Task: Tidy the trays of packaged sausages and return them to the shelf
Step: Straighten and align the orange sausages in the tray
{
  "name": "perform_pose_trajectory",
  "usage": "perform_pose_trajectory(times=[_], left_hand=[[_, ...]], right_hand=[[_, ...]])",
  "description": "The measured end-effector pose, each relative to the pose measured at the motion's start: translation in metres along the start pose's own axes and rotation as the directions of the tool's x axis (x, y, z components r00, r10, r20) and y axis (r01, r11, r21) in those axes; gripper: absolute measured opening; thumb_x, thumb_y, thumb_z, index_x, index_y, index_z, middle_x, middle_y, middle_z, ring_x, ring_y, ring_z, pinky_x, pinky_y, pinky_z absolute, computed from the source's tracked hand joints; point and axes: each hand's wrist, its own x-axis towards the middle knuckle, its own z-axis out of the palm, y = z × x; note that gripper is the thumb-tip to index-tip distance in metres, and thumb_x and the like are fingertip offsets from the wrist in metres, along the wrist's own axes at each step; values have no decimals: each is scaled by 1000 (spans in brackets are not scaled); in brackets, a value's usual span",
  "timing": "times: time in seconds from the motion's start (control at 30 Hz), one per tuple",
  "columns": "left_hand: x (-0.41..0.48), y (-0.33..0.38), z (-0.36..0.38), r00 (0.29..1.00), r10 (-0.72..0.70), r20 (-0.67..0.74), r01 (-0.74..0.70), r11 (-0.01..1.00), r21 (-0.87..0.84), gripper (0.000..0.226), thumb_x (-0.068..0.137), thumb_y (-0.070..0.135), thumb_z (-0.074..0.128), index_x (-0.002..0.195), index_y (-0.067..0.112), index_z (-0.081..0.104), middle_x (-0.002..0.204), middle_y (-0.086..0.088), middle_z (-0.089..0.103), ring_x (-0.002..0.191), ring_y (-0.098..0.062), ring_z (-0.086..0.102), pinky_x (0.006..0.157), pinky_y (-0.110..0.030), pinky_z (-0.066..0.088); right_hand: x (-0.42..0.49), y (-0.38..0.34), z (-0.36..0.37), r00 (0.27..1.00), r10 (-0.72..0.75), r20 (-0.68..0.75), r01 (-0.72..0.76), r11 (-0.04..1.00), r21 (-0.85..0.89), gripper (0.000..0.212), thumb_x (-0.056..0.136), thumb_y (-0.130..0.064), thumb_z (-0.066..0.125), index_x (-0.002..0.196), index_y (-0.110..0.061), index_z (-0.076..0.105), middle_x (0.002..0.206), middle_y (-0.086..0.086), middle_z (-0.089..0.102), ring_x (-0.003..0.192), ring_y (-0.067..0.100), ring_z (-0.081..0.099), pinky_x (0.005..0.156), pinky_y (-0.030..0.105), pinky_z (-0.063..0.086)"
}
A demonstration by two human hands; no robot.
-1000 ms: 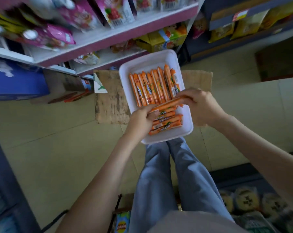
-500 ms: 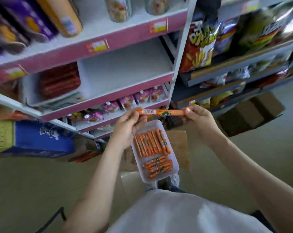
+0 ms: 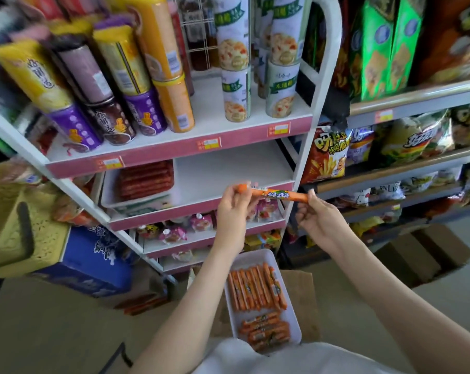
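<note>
**Single sausage held up for inspection, with shelf room open beyond the tray**

Nearest the camera, a white tray (image 3: 255, 259) lies over a brown cardboard box (image 3: 302, 290), and its near rim is hidden under the person's pale shirt. It holds orange packaged sausages in two groups: a lengthwise row (image 3: 256, 290) at its far end and a crosswise stack (image 3: 264, 332) at its near end.

Above the tray's far rim, both hands hold one orange sausage (image 3: 278, 194) level. The left hand (image 3: 232, 214) pinches the left tip between thumb and fingertips. The right hand (image 3: 320, 220) pinches the right tip the same way, with its other fingers loosely curled. Holding it by the ends leaves the printed label uncovered, probably so the person can check it or turn it to match the others before laying it down.

Beyond and above the tray, a stretch of bare white middle shelf (image 3: 228, 168) sits directly behind the raised sausage. It looks like the slot the tray must return to. Up and to the left of the tray, a second tray of dark red sausages (image 3: 144, 179) fills the rest of that shelf.

The opening is bounded by a pink front lip (image 3: 174, 215) below and a white upright post (image 3: 308, 136) to the right. The shelf of cans (image 3: 233, 95) above leaves little headroom. The tray will likely have to go in flat, between the red sausages and the post.
</note>
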Motion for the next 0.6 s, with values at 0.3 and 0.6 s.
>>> perform_pose_trajectory(times=[0.3, 0.6], left_hand=[[-9, 3, 17, 990, 136, -44, -134, 990, 33, 15, 92, 16, 59, 102, 13, 48, 106, -10, 63, 100, -17, 66, 87, -30, 55], [-19, 2, 26, 769, 561, 307, -582, 415, 699, 34, 95, 25, 52, 127, 12, 55, 108, -3, 67, 96, -15, 63, 81, -22, 52]], right_hand=[[-6, -2, -1, 982, -191, 1, 161, 827, -538, 31, 100, -31, 47, 80, -10, 57, 65, -1, 56, 65, 13, 51, 65, 25, 42], [-41, -11, 32, 724, -491, 484, 671, 342, -658, 31, 87, -15, 66, 112, -30, 53, 108, -9, 57, 99, 1, 54, 85, 13, 45]])
